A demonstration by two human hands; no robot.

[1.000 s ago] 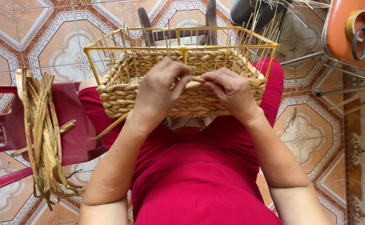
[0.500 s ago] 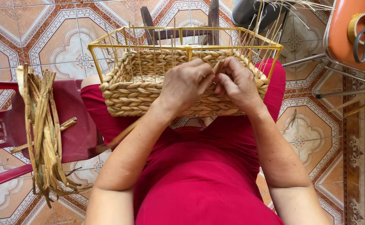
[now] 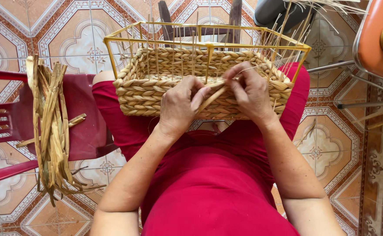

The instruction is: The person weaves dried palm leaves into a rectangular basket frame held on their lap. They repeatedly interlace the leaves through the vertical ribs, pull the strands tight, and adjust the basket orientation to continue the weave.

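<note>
On the lap, the left hand (image 3: 180,105) and right hand (image 3: 252,94) pinch a straw strand (image 3: 211,98) between them, against the near wall of the woven basket (image 3: 156,87). Beyond the grip stands its yellow wire frame (image 3: 209,46); a straw bundle (image 3: 51,126) lies left.

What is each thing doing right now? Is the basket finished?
Basket: half woven, resting on the lap, top of the yellow wire frame bare.
Strand: pinched between both hands.
Left hand: closed on the strand.
Right hand: pinching the strand.
Bundle of dried stalks: loose, draped over the red chair.
</note>
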